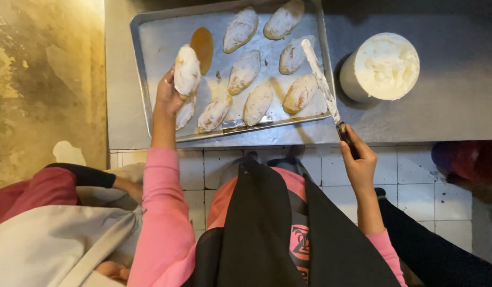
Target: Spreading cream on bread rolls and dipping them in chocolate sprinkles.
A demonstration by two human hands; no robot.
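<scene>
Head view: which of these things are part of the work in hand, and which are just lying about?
In use:
left hand holding a cream-coated pastry
right hand holding a long spatula
metal tray of coated pastries
tub of white cream

Just about:
another person's dark sleeve at lower left
tiled floor

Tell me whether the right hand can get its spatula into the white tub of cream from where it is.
Probably yes. The right hand holds the spatula just left of the tub, whose top is open, with nothing between them.
</scene>
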